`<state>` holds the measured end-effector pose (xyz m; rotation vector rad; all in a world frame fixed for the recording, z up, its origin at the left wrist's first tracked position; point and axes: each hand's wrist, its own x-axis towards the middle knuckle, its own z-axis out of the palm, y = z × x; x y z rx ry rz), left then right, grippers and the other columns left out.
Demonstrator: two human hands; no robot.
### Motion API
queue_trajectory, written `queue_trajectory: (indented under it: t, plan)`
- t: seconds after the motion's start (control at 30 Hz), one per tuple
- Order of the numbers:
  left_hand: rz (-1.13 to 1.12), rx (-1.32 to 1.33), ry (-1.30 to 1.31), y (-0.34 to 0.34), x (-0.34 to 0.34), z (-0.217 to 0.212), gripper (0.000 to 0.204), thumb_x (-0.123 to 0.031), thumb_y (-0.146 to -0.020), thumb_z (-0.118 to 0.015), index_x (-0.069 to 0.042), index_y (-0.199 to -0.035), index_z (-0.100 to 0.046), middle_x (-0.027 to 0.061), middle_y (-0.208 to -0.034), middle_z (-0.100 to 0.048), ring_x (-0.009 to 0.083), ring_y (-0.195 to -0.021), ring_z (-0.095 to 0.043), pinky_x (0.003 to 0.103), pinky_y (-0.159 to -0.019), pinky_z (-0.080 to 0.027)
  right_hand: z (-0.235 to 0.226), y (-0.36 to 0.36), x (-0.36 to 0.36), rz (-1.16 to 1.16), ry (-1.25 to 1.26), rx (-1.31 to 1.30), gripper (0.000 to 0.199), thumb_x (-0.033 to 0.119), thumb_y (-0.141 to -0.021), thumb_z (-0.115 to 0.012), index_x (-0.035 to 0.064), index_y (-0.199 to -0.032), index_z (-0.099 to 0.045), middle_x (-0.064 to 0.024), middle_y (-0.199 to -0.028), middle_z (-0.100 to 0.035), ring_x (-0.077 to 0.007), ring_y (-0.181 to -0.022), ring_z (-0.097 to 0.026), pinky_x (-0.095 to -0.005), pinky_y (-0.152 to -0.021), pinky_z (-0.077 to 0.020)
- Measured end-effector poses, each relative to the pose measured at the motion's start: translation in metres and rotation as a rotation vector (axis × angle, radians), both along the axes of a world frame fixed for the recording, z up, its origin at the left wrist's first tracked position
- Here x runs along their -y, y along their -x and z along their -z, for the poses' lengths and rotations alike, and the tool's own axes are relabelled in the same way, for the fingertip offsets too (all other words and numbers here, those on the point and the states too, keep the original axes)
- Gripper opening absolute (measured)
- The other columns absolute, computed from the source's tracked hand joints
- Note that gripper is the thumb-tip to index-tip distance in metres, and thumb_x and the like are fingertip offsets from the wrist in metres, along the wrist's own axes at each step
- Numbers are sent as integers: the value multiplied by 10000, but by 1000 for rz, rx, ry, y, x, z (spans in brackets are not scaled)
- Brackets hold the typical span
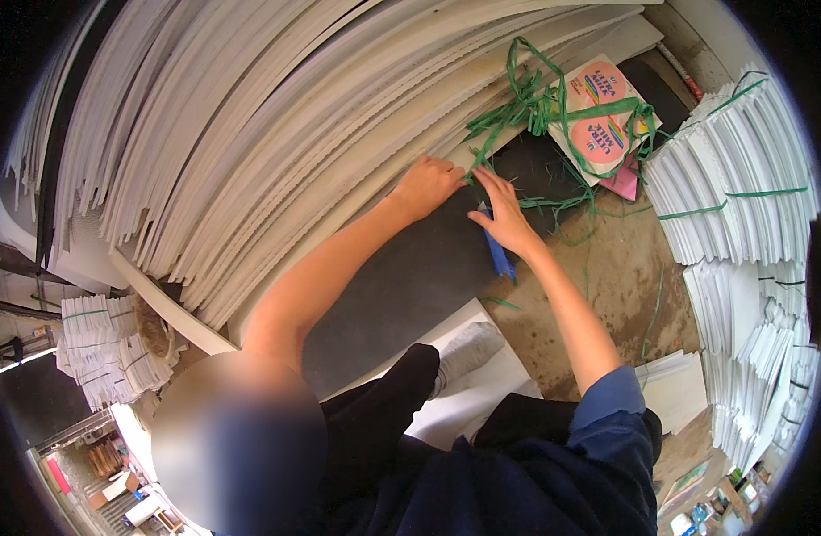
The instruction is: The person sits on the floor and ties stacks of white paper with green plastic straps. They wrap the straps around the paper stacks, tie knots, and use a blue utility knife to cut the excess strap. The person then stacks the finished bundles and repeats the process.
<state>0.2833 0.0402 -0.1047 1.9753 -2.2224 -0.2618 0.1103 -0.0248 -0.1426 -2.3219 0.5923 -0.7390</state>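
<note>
The right hand holds a blue cutter, a slim flat tool. Its long axis runs from upper left to lower right in the head view, roughly in line with the forearm. One end sits under the fingers near the strap; the other end projects below the palm toward the wrist and the floor. Which end carries the blade cannot be told. The right fingers are extended and held close together over the tool, pressing it down against the dark board; the thumb is hidden, so the exact grip cannot be told.

The left hand rests just beside the right, at the edge of the large stack of white sheets. Its fingers are curled and appear to pinch the green plastic strap where it meets the stack, though the contact itself is partly hidden.

The strap lies loose and tangled, running from the hands up and over a pink printed packet lying behind the dark board. To the right stand bundles of white sheets tied with green straps. The concrete floor shows beside them. The person's foot in a grey sock rests on a white sheet below the hands.
</note>
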Motion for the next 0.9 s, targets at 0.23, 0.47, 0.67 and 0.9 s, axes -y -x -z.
queue_trajectory:
  t: [0.23,0.47,0.67,0.9]
  plan:
    - [-115,-408,-159,-28,15,-40,297,-276,-854,-511,-11,-976,-564,165,-879,-542,332,-815,-539,411,-762,-417,-59,35,57,113,-555,-67,257,248,-876,-478,34,-850,-617,-59,-621,-547,-136,-561,-514,-282,-555,-405]
    - [-325,36,-80,28,28,46,390,-376,-853,-498,-25,-1016,-546,161,-1017,-517,323,-1040,-434,393,-867,-374,-18,103,74,494,-274,-271,373,323,-863,-473,-7,-1013,-565,-170,-784,-594,-305,-819,-583,-372,-792,-434]
    - [-253,-261,-50,73,49,-2,272,-311,-882,-450,-51,-933,-511,181,-829,-578,358,-800,-558,452,-704,-455,-28,101,46,340,-576,-227,656,475,-842,-491,-2,-1272,-358,-166,-1173,-503,-265,-1033,-480,-377,-909,-352]
    - [62,-374,-83,92,4,-67,246,-283,-906,-410,-42,-870,-444,194,-688,-562,399,-694,-555,488,-602,-424,-149,87,58,165,-1408,689,184,55,-838,-484,60,-1012,-424,32,-606,-387,-78,-538,-403,-249,-608,-429]
